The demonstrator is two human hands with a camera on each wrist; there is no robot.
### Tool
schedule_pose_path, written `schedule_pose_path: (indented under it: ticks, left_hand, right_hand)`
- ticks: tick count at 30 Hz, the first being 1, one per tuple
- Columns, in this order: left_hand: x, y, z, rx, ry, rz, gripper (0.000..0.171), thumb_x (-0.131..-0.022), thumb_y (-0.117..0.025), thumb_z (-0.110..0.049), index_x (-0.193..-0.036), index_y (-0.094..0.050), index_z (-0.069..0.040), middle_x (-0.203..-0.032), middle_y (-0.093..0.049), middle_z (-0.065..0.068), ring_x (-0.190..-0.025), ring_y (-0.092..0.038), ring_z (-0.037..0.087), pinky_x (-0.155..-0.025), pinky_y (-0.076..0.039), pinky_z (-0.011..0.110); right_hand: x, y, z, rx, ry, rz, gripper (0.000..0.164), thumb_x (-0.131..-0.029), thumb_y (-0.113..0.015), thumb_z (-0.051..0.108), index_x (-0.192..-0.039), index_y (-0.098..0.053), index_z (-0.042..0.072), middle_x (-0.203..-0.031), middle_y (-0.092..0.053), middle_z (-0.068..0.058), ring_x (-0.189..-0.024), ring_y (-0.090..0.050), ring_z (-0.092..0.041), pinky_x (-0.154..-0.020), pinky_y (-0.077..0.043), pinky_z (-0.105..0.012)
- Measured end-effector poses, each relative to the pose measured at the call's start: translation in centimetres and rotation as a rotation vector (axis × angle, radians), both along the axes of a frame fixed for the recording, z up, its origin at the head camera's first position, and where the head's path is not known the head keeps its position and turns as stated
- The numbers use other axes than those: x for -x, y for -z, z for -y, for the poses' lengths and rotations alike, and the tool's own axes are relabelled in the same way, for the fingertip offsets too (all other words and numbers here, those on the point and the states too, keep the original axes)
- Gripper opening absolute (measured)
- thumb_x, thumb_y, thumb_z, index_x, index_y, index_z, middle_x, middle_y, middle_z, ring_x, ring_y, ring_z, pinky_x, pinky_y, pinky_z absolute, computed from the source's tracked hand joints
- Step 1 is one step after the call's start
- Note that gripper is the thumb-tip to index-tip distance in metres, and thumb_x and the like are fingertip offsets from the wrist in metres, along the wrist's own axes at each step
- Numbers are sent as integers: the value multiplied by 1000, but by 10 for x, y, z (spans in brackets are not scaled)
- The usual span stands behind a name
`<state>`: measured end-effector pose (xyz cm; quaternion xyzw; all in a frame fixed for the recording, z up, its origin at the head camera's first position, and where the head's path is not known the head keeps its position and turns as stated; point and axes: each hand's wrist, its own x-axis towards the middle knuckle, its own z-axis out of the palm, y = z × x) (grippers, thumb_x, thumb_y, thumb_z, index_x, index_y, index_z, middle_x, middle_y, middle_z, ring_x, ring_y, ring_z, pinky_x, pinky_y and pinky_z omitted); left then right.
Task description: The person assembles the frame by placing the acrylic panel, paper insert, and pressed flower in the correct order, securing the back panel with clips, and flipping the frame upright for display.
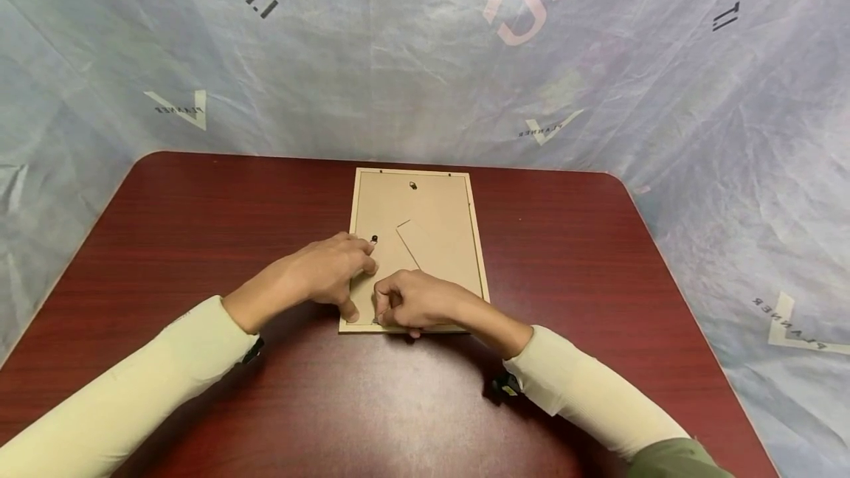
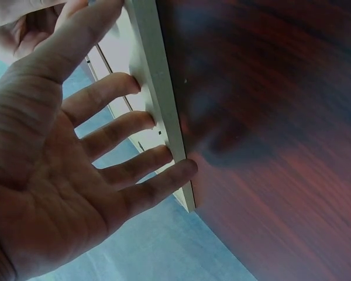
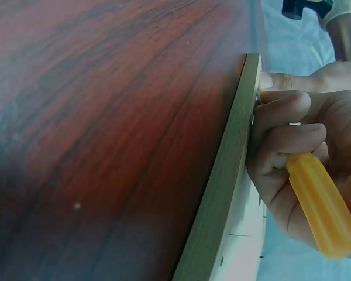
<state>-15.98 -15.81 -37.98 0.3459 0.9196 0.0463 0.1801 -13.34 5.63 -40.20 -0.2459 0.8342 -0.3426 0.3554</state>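
Observation:
A light wooden picture frame point(image 1: 438, 205) lies back side up on the table. My left hand point(image 1: 335, 271) rests along its left edge, fingers spread and thumb on the near left corner. In the left wrist view, the fingertips touch the frame's rim point(image 2: 161, 76). My right hand point(image 1: 418, 301) grips a yellow-handled screwdriver point(image 3: 320, 205) over the near edge, close to the left thumb. The screwdriver's tip is hidden by the fingers. A small metal piece point(image 1: 375, 321) shows beneath the right fingertips.
The backing board carries a dark hanger point(image 1: 413, 185) near the far end, another hanger point(image 1: 374, 239) at the left, and a cut-out stand flap point(image 1: 432, 242). Small dark tabs point(image 1: 449, 175) sit along the far rim. A dark red table point(image 1: 564, 257) lies beneath; a printed grey sheet point(image 1: 398, 57) hangs behind.

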Motion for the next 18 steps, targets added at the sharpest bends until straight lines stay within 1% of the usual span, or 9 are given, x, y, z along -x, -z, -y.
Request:
schedule_pose_path:
  ticks: [1,3,4,7,10,11,13,16,18]
  left_hand:
    - [-1,-2,0,2,-4,-1,68,-71,-108,-42,-127,-81,-15,-162,-62,22,-154,-54,50,-125,-50,65]
    - [-1,-3,0,2,1,-9,67,-71,-108,-42,-126,-82,-15,-160,-64,22,-152,-56,50,-122,-52,65]
    - [4,8,4,-24,15,-20,68,-70,-107,-47,-126,-82,-17,-159,-64,21,-150,-56,50,-120,-53,66]
    - [5,8,5,-29,5,-14,67,-71,-107,-46,-125,-82,-17,-158,-65,20,-150,-57,49,-119,-55,65]
    - [5,6,6,-45,-7,-8,66,-71,-108,-44,-124,-81,-17,-158,-64,20,-150,-57,48,-115,-56,66]
    - [0,-4,2,-34,-24,4,65,-71,-108,-38,-125,-81,-14,-159,-64,20,-151,-57,48,-117,-56,66]
    - [1,-3,6,-78,-23,11,69,-72,-107,-37,-130,-81,-12,-160,-64,21,-151,-56,48,-119,-54,66]
    - [1,2,16,-153,-16,38,70,-82,-102,-34,-141,-77,-5,-165,-60,23,-157,-52,50,-128,-46,65]
    - [-1,7,23,-195,-20,49,65,-90,-96,-31,-144,-75,-2,-166,-60,24,-159,-51,50,-131,-42,64]
  right_hand:
    - [1,-1,1,-10,8,7,18,-103,-72,2,-89,-72,14,-73,-68,4,-50,-61,-11,-51,-50,-22]
    - [2,-3,4,-35,21,26,20,-102,-71,1,-87,-70,14,-76,-68,3,-49,-61,-11,-47,-46,-21]
    - [3,-4,6,-51,25,32,21,-102,-72,1,-86,-70,15,-77,-68,3,-48,-61,-11,-45,-45,-21]
    - [6,-6,10,-97,24,43,23,-103,-72,2,-85,-68,16,-73,-66,2,-47,-60,-11,-42,-41,-21]
    - [8,-7,11,-107,17,64,21,-102,-71,2,-86,-68,15,-68,-64,1,-46,-59,-11,-41,-40,-21]
    - [9,-7,11,-100,17,73,21,-102,-71,2,-86,-67,14,-67,-63,1,-46,-58,-11,-41,-40,-21]
    - [9,-7,9,-72,20,94,20,-102,-70,0,-87,-67,12,-68,-63,0,-45,-57,-11,-41,-39,-21]
    - [6,-4,6,-48,19,85,21,-102,-68,-3,-87,-67,13,-72,-67,0,-46,-57,-11,-42,-40,-21]
    - [3,-3,3,-30,19,75,22,-102,-68,-3,-88,-68,14,-76,-70,2,-48,-59,-11,-43,-42,-21]
